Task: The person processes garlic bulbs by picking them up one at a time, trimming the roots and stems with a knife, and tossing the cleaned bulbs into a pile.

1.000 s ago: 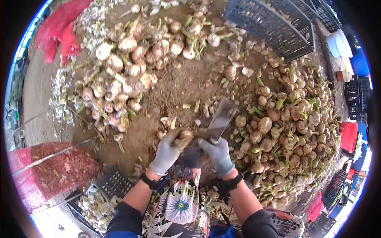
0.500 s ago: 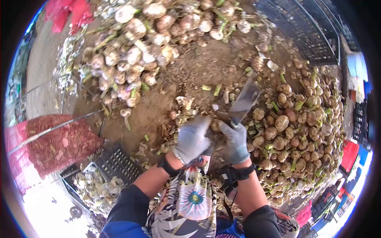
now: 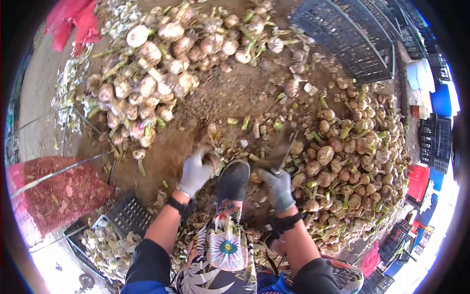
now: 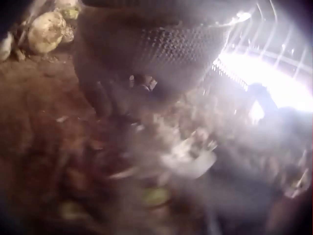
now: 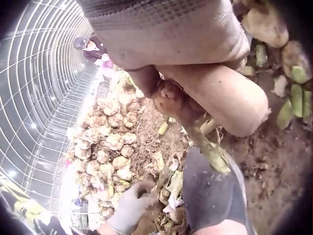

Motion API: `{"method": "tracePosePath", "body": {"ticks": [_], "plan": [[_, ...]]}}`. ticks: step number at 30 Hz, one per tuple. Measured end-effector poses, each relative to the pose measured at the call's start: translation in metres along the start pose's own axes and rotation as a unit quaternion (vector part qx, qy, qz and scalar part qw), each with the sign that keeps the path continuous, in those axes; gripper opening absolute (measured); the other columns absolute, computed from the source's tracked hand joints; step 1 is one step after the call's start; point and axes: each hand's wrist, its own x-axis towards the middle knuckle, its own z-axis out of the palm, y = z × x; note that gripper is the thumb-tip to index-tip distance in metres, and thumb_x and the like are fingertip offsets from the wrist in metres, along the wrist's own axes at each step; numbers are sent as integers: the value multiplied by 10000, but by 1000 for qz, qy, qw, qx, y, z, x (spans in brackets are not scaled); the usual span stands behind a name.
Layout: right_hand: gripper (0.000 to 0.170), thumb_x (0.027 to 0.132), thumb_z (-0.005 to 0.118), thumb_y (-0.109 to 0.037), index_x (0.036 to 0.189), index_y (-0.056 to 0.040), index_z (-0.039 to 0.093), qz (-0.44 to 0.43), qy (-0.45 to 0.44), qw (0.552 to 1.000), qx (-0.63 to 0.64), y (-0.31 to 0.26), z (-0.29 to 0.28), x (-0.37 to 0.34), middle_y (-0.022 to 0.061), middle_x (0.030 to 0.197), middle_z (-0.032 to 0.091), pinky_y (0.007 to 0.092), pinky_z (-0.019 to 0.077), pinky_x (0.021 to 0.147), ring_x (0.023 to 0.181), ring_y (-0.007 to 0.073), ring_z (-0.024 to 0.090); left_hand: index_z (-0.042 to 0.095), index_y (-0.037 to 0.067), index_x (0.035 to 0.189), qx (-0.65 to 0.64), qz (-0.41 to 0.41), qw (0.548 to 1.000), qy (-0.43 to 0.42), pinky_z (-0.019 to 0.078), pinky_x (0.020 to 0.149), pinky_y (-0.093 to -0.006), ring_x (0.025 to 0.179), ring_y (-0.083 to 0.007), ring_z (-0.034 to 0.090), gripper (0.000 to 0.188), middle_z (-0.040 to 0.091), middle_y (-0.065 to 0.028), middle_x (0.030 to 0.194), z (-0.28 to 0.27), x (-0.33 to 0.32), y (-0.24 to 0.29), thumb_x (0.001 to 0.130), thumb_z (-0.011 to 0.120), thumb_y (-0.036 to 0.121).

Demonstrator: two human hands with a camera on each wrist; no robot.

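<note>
My gloved right hand grips a cleaver by its wooden handle. The blade stands nearly edge-on, blurred, beside the right heap. Against that handle, the same hand's fingers hold a soil-stained garlic bulb, its cut stem hanging over a dark shoe. On the other side of the shoe is my gloved left hand, fingers bent, low over loose skins and scraps. A brown blur shows at its fingers; I cannot tell whether it is held.
Trimmed garlic bulbs are heaped at right; bulbs with long stems lie upper left. Dark plastic crates stand at upper right, another lower left beside a red mesh sack. Another person sits farther off.
My left hand, first holding a bulb, crossed toward the right hand and then drew back left. The bulb is now in the right hand with the cleaver, whose blade has turned edge-on.
</note>
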Motion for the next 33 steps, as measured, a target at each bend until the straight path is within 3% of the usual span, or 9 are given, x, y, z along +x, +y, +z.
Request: {"method": "tracePosePath", "body": {"ticks": [1, 6, 14, 20, 24, 25, 28, 30, 33], "plan": [[228, 897, 679, -99, 1107, -12, 701, -8, -6, 1000, 19, 6, 8, 6, 16, 837, 696, 256, 476, 493, 580, 116, 613, 622, -19, 1203, 17, 12, 997, -74, 498, 891, -309, 1044, -120, 612, 412, 665, -115, 1196, 5, -4, 13, 858, 757, 161], [167, 898, 680, -83, 1052, -21, 699, -11, -34, 996, 80, -14, 7, 15, 1, 869, 699, 245, 497, 610, 717, 104, 634, 536, 30, 1349, -176, -21, 954, -240, 483, 860, -237, 995, -82, 564, 526, 634, -11, 1112, 38, 9, 38, 852, 704, -16], [317, 841, 696, -125, 1125, 12, 660, -135, -142, 981, 12, -121, -25, 21, 54, 995, 703, 311, 509, 847, 904, 170, 640, 447, 15, 1431, -383, 32, 844, -374, 512, 876, -303, 1030, -149, 609, 712, 632, -81, 1185, 49, 44, 150, 858, 798, 251], [358, 1051, 437, -341, 1194, -58, 604, -371, -106, 906, -172, -364, -91, 8, 69, 1058, 661, 271, 502, 835, 931, 143, 631, 449, 9, 1434, -284, 152, 919, -227, 532, 913, -334, 1085, -183, 623, 711, 629, -92, 1220, 23, 43, 225, 875, 770, 307], [443, 998, 592, -332, 1319, -28, 555, -428, 179, 883, -73, -431, -117, 0, 186, 1320, 579, 321, 531, 855, 997, 262, 667, 572, 17, 1306, 11, 80, 985, 154, 547, 896, -341, 1071, -193, 626, 488, 642, -76, 1234, -32, 3, 127, 860, 745, 110], [382, 1036, 528, -216, 1358, -11, 540, -583, 168, 762, -224, -409, -136, -2, 175, 1257, 630, 312, 536, 833, 1020, 244, 664, 572, 21, 1290, 52, 99, 971, 210, 558, 817, -316, 1051, -204, 634, 463, 639, -99, 1234, -51, -3, 77, 857, 726, 78], [271, 1023, 538, -164, 1191, -12, 686, -582, 240, 589, -506, -341, -143, -7, 112, 949, 730, 258, 536, 708, 874, 168, 695, 576, -16, 1206, 243, -10, 880, 409, 557, 768, -399, 1130, -307, 595, 408, 603, -190, 1269, -104, -28, -67, 822, 694, 54], [191, 956, 637, -183, 1053, -55, 740, -403, 224, 862, -209, -261, -102, 3, 48, 815, 710, 248, 528, 679, 742, 132, 679, 586, -31, 1142, 269, -55, 871, 408, 547, 761, -443, 1066, -348, 617, 358, 634, -206, 1178, -136, -16, -156, 814, 690, 70], [149, 889, 714, -182, 964, -54, 732, -230, 172, 930, -229, -168, -56, 1, 26, 809, 701, 248, 525, 593, 662, 97, 651, 607, -45, 1031, 243, -95, 891, 372, 539, 713, -455, 902, -359, 664, 256, 681, -205, 964, -145, 10, -166, 822, 670, 88]]}}
